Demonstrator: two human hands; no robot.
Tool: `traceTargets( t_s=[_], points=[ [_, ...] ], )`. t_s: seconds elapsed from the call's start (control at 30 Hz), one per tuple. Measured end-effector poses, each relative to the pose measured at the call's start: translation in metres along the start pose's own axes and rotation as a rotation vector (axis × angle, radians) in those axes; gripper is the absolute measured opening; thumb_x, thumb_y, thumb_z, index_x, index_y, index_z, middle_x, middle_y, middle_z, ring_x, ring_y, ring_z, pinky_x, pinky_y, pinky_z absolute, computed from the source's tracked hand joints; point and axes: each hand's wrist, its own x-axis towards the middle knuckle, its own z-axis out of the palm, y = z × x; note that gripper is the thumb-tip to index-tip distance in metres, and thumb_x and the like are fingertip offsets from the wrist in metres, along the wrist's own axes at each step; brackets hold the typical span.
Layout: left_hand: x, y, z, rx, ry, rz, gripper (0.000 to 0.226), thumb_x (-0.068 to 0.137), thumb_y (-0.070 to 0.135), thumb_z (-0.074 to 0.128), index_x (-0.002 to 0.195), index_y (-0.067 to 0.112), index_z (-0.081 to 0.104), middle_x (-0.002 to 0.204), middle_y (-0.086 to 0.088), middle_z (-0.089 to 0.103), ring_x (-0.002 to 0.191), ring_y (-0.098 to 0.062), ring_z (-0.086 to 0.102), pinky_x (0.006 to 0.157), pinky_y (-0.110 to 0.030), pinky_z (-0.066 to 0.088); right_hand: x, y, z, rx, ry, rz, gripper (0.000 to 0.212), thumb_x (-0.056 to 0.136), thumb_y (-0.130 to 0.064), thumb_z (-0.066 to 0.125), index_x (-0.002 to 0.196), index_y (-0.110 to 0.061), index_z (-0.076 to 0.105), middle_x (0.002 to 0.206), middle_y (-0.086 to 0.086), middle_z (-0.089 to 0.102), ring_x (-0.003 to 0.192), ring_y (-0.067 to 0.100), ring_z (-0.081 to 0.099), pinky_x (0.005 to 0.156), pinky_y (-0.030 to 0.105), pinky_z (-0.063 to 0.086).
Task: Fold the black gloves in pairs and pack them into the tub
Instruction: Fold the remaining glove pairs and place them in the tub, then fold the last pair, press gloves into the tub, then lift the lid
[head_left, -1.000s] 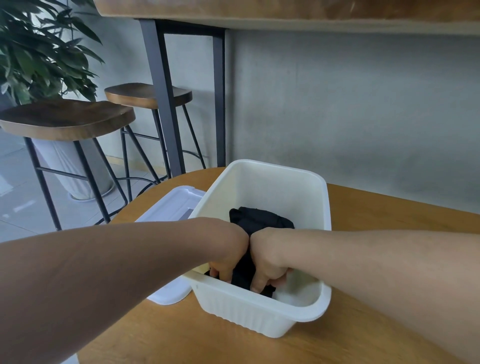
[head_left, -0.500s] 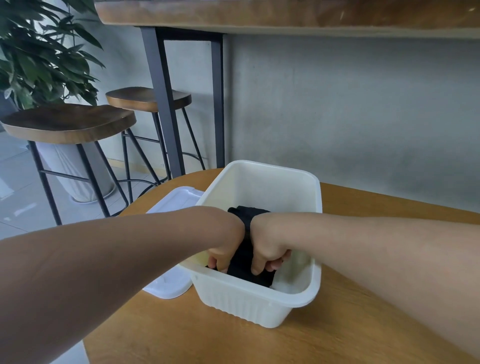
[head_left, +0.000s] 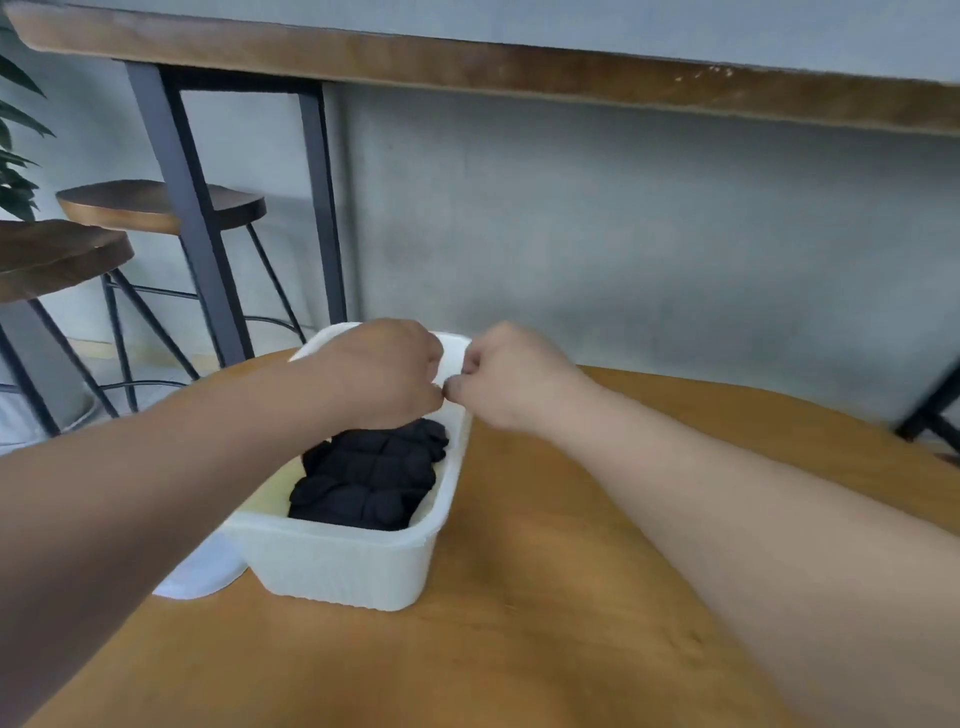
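Note:
A white ribbed tub (head_left: 343, 564) stands on the round wooden table (head_left: 519, 597). Folded black gloves (head_left: 369, 480) lie packed inside it, filling the near half. My left hand (head_left: 379, 371) hovers above the tub's far end, fingers curled into a loose fist with nothing visible in it. My right hand (head_left: 511, 374) is just past the tub's right rim, also curled with nothing in it. The two hands nearly touch at the fingertips. Neither hand touches the gloves.
A white lid (head_left: 200, 577) lies on the table left of the tub, mostly hidden by my left forearm. Two wooden stools (head_left: 156, 205) and black counter legs (head_left: 182, 208) stand beyond the table at left. A grey wall rises behind.
Both hands have let go of the gloves and lifted out of the tub to above its far end. The view has shifted right.

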Motion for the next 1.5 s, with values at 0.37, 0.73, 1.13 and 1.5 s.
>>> traceTargets(
  t_s=[0.37, 0.73, 1.13, 1.5],
  points=[
    [-0.003, 0.169, 0.040, -0.455, 0.167, 0.089, 0.035, 0.082, 0.024, 0.063, 0.060, 0.015, 0.038, 0.053, -0.003, 0.045, 0.051, -0.022, 0.041, 0.048, -0.030, 0.028, -0.109, 0.148, -0.008, 0.411, 0.336, 0.299, 0.038, 0.095, -0.033, 0.054, 0.062, -0.013, 0.054, 0.066, 0.003, 0.052, 0.072, 0.027, 0.049, 0.061, 0.027, 0.034],
    [0.018, 0.322, 0.130, -0.659, -0.133, 0.218, 0.024, 0.083, 0.025, 0.067, 0.067, 0.022, 0.049, 0.058, 0.008, 0.051, 0.050, -0.010, 0.045, 0.046, -0.021, 0.032, -0.196, 0.303, -0.032, 0.452, 0.269, 0.577, 0.027, 0.093, -0.036, 0.060, 0.079, -0.014, 0.068, 0.059, -0.007, 0.054, 0.053, 0.012, 0.046, 0.050, 0.025, 0.038],
    [0.025, 0.378, 0.179, -0.621, -0.337, 0.198, 0.008, 0.087, 0.029, 0.060, 0.080, 0.025, 0.060, 0.078, 0.008, 0.061, 0.070, -0.012, 0.058, 0.062, -0.025, 0.047, -0.250, 0.427, -0.021, 0.100, 0.105, 0.957, 0.028, 0.090, -0.019, 0.055, 0.064, -0.015, 0.045, 0.060, -0.003, 0.045, 0.051, 0.014, 0.042, 0.045, 0.024, 0.032],
    [-0.004, 0.424, 0.191, -0.557, -0.372, 0.434, 0.048, 0.072, 0.056, 0.073, 0.112, 0.033, 0.058, 0.103, 0.015, 0.052, 0.091, -0.006, 0.053, 0.080, -0.026, 0.048, -0.248, 0.435, -0.029, 0.351, 0.053, 1.047, 0.013, 0.089, -0.022, 0.062, 0.082, -0.011, 0.057, 0.085, 0.006, 0.057, 0.075, 0.021, 0.055, 0.068, 0.030, 0.047]
  ],
)
